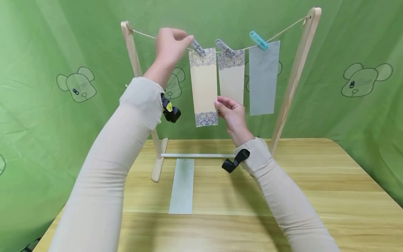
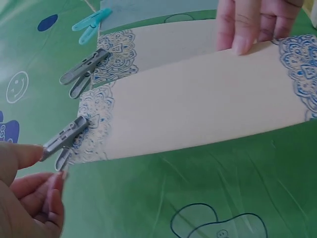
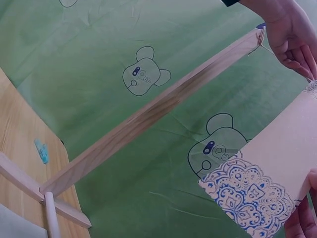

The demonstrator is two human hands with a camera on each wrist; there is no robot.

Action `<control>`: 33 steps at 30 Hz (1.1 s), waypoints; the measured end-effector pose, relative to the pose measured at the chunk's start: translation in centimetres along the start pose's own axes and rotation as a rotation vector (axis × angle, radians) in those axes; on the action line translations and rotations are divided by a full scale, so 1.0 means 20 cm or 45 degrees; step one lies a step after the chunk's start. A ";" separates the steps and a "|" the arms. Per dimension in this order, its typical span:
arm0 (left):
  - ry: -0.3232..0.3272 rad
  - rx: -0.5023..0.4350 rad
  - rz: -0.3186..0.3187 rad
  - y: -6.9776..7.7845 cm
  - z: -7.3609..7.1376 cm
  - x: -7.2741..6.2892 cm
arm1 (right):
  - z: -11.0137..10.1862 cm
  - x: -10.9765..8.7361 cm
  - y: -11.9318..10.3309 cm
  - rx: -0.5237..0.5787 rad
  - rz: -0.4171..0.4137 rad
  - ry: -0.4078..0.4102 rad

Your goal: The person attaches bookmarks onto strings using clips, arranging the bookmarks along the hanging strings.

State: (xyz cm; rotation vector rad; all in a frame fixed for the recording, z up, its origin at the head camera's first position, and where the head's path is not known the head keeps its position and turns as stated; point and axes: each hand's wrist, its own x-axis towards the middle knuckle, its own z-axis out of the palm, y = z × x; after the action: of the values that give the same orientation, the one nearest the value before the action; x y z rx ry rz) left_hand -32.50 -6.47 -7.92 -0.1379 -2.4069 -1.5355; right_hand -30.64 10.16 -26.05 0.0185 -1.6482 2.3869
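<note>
My left hand (image 1: 170,45) pinches the handle end of a grey clothespin (image 2: 67,138), which bites the top edge of a cream paper card (image 1: 204,87) at the string. Blue lace patterns band the card's top and bottom. Lower down, the fingers and thumb of my right hand (image 1: 234,117) pinch that card's right edge. Just to its right hangs a paler patterned card (image 1: 231,80) under a second grey clothespin (image 1: 225,48), its lower part behind my right hand. Farther right, a turquoise clothespin (image 1: 259,40) holds a plain blue-grey card (image 1: 264,84).
A string (image 1: 289,27) sags between two wooden posts (image 1: 297,77), joined low down by a white rod (image 1: 198,155). Under it, a pale blue-green card (image 1: 182,189) lies on the wooden table (image 1: 315,196). Another turquoise clothespin (image 3: 42,151) lies on the table. Green cloth hangs behind.
</note>
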 end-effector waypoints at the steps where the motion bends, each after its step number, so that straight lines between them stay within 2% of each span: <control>1: 0.014 -0.034 0.015 -0.01 0.00 0.00 | 0.00 0.00 0.00 -0.002 0.000 -0.003; 3: 0.048 -0.100 0.058 -0.04 -0.01 -0.01 | 0.00 0.00 0.01 0.000 0.000 -0.002; 7: 0.134 -0.162 0.197 -0.11 -0.02 -0.04 | 0.00 0.00 0.02 0.001 -0.003 -0.001; 10: 0.194 -0.160 0.308 -0.18 -0.03 -0.07 | 0.00 0.00 0.03 -0.027 -0.004 0.002; 13: 0.223 -0.150 0.357 -0.27 -0.06 -0.11 | -0.01 0.00 0.04 -0.039 0.007 0.003; 15: 0.230 -0.151 0.357 -0.34 -0.08 -0.13 | -0.03 -0.01 0.06 -0.054 0.014 0.003; 20: 0.200 -0.155 0.295 -0.54 -0.13 -0.19 | -0.06 -0.03 0.11 -0.136 0.053 -0.023; 26: 0.172 -0.063 0.267 -0.78 -0.19 -0.28 | -0.12 -0.09 0.20 -0.283 0.116 -0.066; 29: 0.187 -0.049 0.224 -0.90 -0.23 -0.31 | -0.14 -0.12 0.25 -0.330 0.142 -0.081; 33: 0.235 -0.051 0.158 -1.06 -0.28 -0.34 | -0.17 -0.17 0.34 -0.425 0.126 -0.106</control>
State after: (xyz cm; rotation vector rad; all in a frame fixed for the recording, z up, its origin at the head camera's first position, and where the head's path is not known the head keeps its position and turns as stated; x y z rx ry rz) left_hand -29.77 -20.06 -26.17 -0.1438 -2.1836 -1.4731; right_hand -28.24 10.43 -34.02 -0.0233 -2.1120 2.1722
